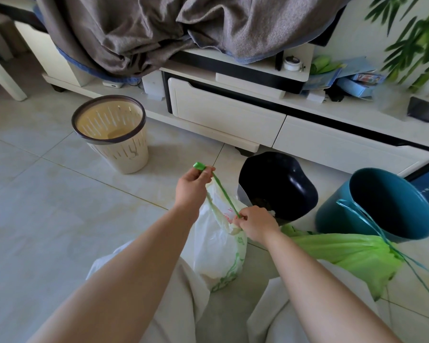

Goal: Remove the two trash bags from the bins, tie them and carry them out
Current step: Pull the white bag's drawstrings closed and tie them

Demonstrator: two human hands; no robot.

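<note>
White bag (218, 246) at frame centre: green drawstring (224, 194) pinched taut between left hand (192, 186) and right hand (254, 225), both grips closed on it. Green bag (344, 253) laid lower right.

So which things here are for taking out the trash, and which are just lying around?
For the job:
white bag, its green tie pulled between left hand and right hand
green bag
cream bin, black bin, blue bin

Just lying about:
grey blanket
phone
blue boxes
plant
</note>
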